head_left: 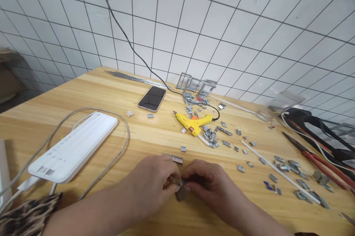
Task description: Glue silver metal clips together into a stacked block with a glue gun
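My left hand (155, 178) and my right hand (212, 184) meet low in the middle of the view, just above the wooden table (91, 214). Fingers and thumbs of both are pinched together on a small grey metal piece (181, 193), partly hidden by the fingertips. Just beyond my left fingers lies a short metal channel piece (177, 159), and past it a small metal clip (183, 149). Further back rests a yellow glue gun (194, 122) on its side, a white glue stick (203, 139) sticking out of it.
Metal clips (288, 166) are scattered at right, with a loose white glue stick (280, 171) and red-handled pliers (321, 162). A phone (152, 98), metal frames (192, 84) and thin rods (135, 78) lie at the back. A white power bank (74, 145) with cables is at left.
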The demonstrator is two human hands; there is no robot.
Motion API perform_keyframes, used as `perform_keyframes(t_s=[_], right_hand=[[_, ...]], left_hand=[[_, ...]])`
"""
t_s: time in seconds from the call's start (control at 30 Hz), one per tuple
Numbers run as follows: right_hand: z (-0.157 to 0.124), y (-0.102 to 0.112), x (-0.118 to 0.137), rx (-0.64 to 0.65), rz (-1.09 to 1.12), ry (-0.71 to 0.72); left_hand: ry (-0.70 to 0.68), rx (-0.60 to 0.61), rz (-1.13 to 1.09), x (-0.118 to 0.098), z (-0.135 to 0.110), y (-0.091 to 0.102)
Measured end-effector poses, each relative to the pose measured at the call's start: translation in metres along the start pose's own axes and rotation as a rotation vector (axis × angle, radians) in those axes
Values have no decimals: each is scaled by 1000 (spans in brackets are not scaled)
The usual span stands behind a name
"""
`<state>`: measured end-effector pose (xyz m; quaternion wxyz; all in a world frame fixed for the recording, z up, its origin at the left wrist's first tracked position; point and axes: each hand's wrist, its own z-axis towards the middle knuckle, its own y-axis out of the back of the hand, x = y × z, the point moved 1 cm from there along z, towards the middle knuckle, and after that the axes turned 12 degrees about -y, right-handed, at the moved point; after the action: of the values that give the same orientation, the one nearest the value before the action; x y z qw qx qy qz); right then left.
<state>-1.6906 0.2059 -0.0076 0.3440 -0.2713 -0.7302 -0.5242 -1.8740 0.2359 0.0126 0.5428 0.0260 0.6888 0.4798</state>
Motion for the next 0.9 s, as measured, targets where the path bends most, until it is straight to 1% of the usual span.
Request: perform_keyframes(t_s=[0.1,0.2,0.3,0.4,0.47,0.57,0.63,0.67,0.7,0.83,0.9], right_hand=[[-1,-1,-1,31,101,-38],[1,0,-6,80,291,-146],[5,4,-14,160,488,-260],[10,10,-23,213,553,-301],[10,13,-26,223,558,-317],[6,14,-24,214,498,-336],[3,13,-19,188,400,-327],[1,12,-15,168,332,-300],[0,12,-12,138,252,-255],[-2,10,-2,2,-77,10],[-2,8,-1,-36,-167,76]], left_hand=[[-4,2,13,0,0,0],[-6,7,43,1,0,-1],[-15,41,51,2,0,-1],[-108,98,56,1,-1,-3],[-159,155,105,0,-1,-5],[-127,237,204,-1,-2,-8],[-95,253,234,-1,-1,-8],[-85,250,241,0,0,-7],[-78,243,247,0,0,-5],[-46,162,268,8,0,6],[-27,123,284,14,0,11]])
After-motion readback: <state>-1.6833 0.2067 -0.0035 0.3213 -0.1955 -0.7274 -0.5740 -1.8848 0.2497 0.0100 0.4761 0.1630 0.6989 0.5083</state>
